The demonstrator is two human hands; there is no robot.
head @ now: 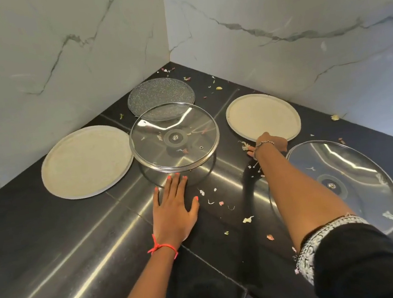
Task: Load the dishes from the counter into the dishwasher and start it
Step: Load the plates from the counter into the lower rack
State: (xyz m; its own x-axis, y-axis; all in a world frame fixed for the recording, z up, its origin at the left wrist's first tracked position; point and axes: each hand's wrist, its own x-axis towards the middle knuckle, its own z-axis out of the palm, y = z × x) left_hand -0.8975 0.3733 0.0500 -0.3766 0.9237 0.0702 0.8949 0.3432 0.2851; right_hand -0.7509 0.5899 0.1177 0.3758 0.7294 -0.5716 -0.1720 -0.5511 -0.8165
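Counter (80, 262): black, glossy, streaked with glare, running into a corner. Walls (55, 54) are white with grey marble veins. Food scraps (211, 201) are scattered across the counter, most of them toward the corner and between the two arms.

Dishes all sit on the counter:
- left plate (85, 162), beige, lying flat, its rim just beside the lid
- lid (174, 139), clear glass with a metal rim, upside down in the middle, with bits of scrap inside
- glass plate (159, 96), speckled, behind the lid and partly seen through it
- right plate (260, 116), beige, flat, near the right wall
- big lid (338, 181), glass, upside down at the right, partly hidden by the right forearm

Left hand (173, 208) lies flat, palm down, on the counter. Its fingers are straight and spread and hold nothing, with the fingertips at the lid's near edge. A red thread (163, 248) is on the wrist.

Right hand (269, 145) reaches to the near rim of the right plate and is seen from behind. Its fingers are hidden, so I cannot tell whether it grips the rim. A chain bracelet (264, 143) is on the wrist, and a black sleeve (365, 264) with a patterned cuff covers the upper arm.
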